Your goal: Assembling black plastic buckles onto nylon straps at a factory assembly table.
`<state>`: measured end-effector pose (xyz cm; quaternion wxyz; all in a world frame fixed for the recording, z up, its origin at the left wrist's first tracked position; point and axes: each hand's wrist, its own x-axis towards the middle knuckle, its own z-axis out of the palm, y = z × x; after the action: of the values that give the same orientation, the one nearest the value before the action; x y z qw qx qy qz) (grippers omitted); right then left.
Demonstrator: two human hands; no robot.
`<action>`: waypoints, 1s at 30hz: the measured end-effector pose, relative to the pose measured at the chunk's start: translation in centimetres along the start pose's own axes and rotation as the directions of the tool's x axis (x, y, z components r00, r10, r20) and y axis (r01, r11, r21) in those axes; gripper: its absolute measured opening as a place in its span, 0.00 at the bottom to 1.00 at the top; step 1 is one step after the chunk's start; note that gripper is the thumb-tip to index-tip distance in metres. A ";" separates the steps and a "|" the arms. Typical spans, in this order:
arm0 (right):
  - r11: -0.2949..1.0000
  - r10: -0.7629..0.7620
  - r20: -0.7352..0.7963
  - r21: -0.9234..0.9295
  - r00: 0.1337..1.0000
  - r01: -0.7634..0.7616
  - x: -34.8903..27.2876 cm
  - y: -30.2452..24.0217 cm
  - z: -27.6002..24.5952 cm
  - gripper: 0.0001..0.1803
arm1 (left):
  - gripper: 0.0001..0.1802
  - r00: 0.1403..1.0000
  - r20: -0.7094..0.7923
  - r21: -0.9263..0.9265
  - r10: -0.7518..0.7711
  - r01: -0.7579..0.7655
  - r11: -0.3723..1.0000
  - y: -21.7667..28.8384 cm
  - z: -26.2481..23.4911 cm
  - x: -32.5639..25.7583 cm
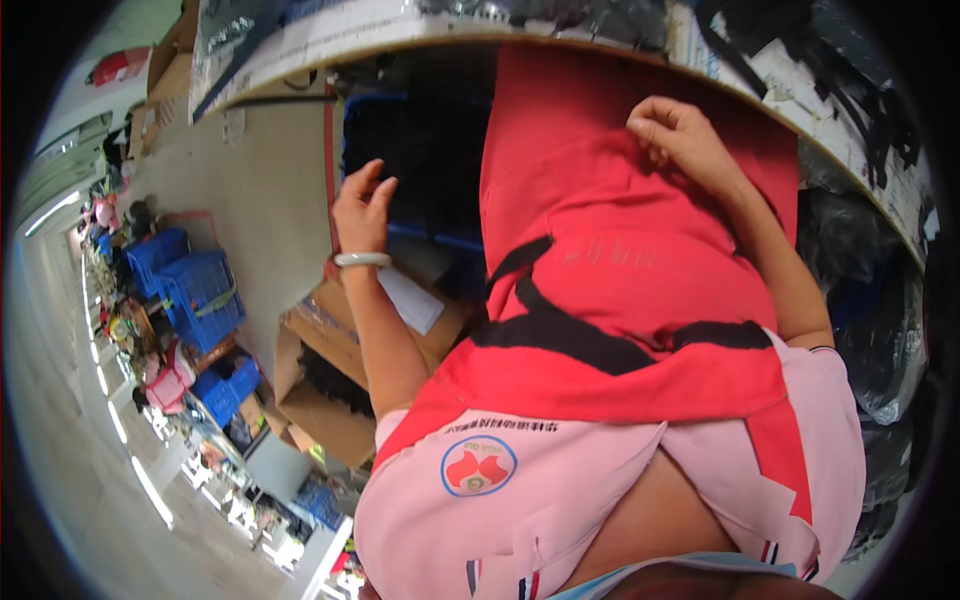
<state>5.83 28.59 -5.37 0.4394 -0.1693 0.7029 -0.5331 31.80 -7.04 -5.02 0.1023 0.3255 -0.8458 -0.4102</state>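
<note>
My left hand [362, 210] is raised left of my lap, thumb and forefinger apart, with nothing visible between them. It wears a pale bangle [362, 260] and a red band at the wrist. Beyond it sits a blue-rimmed crate [410, 150] with dark contents. My right hand [680, 140] hovers over the red apron [620, 280] on my lap, close to the table edge. Its fingers are curled in, and no object shows in them. Black apron straps [580, 340] cross my waist.
A curved table [420, 30] carrying dark material and plastic wraps round in front. An open cardboard box [335, 410] with dark contents stands on the left, a white sheet [408, 300] near it. Blue crates [200, 295] are farther left. Black plastic bags [880, 350] lie on the right.
</note>
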 end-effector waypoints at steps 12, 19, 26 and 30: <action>0.992 -0.082 0.047 -0.095 0.995 0.087 -0.2 2.6 0.3 0.07 | 0.37 0.842 0.077 0.449 0.533 -0.507 0.736 21.6 13.3 15.6; 0.980 -0.072 0.030 -0.182 0.997 0.076 0.4 2.3 -1.5 0.09 | 0.34 0.850 0.230 0.416 0.473 -0.526 0.742 22.2 18.3 17.8; 0.978 -0.081 0.085 -0.185 0.993 0.095 0.8 1.4 -0.9 0.10 | 0.19 0.918 0.149 0.064 0.367 -0.379 0.923 17.7 17.2 23.7; 0.979 -0.073 0.046 -0.186 0.996 0.080 0.5 2.1 -1.6 0.10 | 0.17 0.972 0.235 -0.431 0.019 0.087 0.898 21.8 16.3 22.4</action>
<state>4.72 29.97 -7.37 0.4143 -0.2472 0.7343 -0.4775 -2.73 -1.22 -1.02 0.0656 0.2583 -0.7318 -0.6272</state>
